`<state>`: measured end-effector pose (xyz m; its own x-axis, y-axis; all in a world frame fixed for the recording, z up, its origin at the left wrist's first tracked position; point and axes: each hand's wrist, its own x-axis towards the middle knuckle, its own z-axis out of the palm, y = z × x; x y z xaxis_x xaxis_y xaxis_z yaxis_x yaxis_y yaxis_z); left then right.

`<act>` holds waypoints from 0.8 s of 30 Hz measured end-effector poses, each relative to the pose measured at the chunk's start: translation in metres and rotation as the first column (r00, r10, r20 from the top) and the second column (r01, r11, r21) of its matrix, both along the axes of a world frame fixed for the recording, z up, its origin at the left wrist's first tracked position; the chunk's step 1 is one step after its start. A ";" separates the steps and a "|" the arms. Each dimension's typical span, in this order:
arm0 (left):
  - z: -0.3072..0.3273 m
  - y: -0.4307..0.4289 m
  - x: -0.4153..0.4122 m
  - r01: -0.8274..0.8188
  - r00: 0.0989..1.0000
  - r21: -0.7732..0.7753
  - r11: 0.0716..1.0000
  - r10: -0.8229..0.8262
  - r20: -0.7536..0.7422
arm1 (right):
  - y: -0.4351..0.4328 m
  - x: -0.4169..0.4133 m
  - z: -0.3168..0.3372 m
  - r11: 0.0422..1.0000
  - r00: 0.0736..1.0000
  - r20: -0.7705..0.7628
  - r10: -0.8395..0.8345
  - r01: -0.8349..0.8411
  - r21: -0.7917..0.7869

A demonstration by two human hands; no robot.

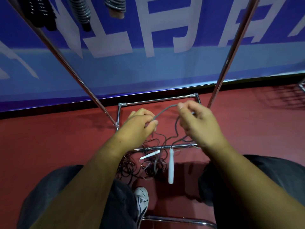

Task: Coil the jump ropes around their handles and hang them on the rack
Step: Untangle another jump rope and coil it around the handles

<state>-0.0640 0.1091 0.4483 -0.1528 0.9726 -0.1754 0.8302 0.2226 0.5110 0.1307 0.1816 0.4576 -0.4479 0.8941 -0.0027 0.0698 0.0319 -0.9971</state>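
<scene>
Both forearms reach forward over the knees. The left hand (140, 125) is curled and pinches the grey jump rope (165, 109). The right hand (198, 123) pinches the same rope a little farther right, between thumb and fingers. Below the hands are two white handles: an upright one (170, 166) and a tilted one (150, 155) to its left. One tangled pile of dark ropes (138, 170) lies on the red floor (57, 146). Three coiled ropes (82, 12) hang far left on the rack (231, 55).

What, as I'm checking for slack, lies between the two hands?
A bowed stretch of grey rope, pinched by left hand and right hand, in the head view.
</scene>
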 end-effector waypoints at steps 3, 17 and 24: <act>-0.006 -0.003 -0.011 -0.089 0.995 -0.207 0.974 0.076 -0.069 | 0.007 0.004 0.007 0.978 0.968 -0.200 -0.150 0.116 -0.175; 0.015 -0.005 0.025 -0.048 0.895 0.084 0.995 0.005 0.446 | 0.004 0.004 0.015 0.935 0.973 -0.191 0.132 -0.186 -0.301; 0.008 0.004 0.033 -0.014 0.953 0.033 0.999 0.003 0.304 | 0.003 0.004 0.014 0.959 0.964 -0.262 0.054 -0.123 -0.255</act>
<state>-0.0306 0.1132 0.4566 -0.1061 0.9778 -0.1809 0.6324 0.2067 0.7465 0.1348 0.1850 0.4713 -0.5419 0.8328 -0.1131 -0.1733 -0.2424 -0.9546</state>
